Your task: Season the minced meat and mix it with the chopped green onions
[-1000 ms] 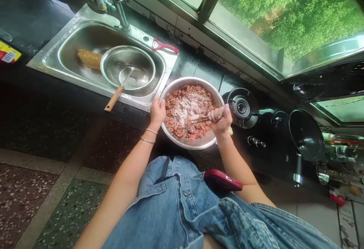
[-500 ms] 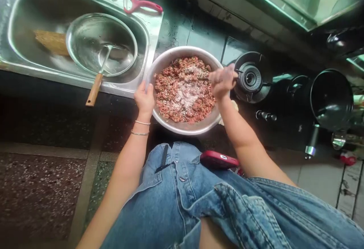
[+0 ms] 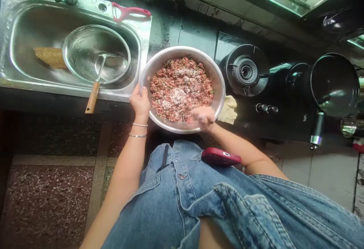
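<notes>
A wide metal bowl (image 3: 218,78) holds minced meat (image 3: 182,82) with green bits, and patches of pale powder lie on top of the meat. My left hand (image 3: 140,101) grips the bowl's left rim, thumb on the inside and fingers round the outside. Over the bowl's lower right edge is my right hand (image 3: 204,118), closed and blurred by motion. It holds thin dark chopsticks, which reach into the meat; their tips are smeared and partly hidden. A crumpled pale cloth (image 3: 228,110) lies just right of the bowl.
At left, a steel sink (image 3: 19,21) holds a second metal bowl (image 3: 82,36), a wooden-handled utensil (image 3: 93,97) and a tan scourer (image 3: 50,57). A red peeler (image 3: 131,13) rests on the sink's edge. Right are a gas burner (image 3: 246,71) and a black pan (image 3: 334,84). A red phone (image 3: 220,157) sticks out at my waist.
My right hand has swept from the bowl's right side down toward its near edge, shifting the meat and powder. My left hand stays on the rim. The view has shifted slightly.
</notes>
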`<action>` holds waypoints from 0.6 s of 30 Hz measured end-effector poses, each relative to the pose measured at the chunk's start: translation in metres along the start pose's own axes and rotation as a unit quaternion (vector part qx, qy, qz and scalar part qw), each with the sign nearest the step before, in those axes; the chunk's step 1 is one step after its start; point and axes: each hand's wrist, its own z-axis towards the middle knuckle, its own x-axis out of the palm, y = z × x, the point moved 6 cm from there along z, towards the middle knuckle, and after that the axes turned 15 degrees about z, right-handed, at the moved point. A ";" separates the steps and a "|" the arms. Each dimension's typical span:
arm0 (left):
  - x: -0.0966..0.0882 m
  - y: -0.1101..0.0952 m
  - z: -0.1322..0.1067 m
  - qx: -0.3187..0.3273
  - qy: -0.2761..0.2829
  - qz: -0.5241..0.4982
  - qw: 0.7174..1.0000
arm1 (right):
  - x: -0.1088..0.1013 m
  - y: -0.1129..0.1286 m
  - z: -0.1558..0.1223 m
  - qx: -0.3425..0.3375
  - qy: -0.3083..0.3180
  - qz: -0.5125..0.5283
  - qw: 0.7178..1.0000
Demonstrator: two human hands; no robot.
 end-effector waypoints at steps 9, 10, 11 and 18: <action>0.004 0.006 0.001 -0.003 0.005 -0.018 1.000 | -0.004 0.026 0.047 -0.055 0.067 -0.166 0.982; 0.005 0.007 0.001 -0.003 0.006 -0.019 1.000 | -0.007 0.026 0.044 -0.037 0.077 -0.175 0.981; 0.006 0.007 0.001 -0.003 0.007 -0.019 1.000 | -0.007 0.024 0.041 -0.024 0.087 -0.171 0.981; 0.006 0.006 0.002 -0.003 -0.004 -0.018 1.000 | -0.015 0.045 0.016 0.030 0.087 -0.098 0.991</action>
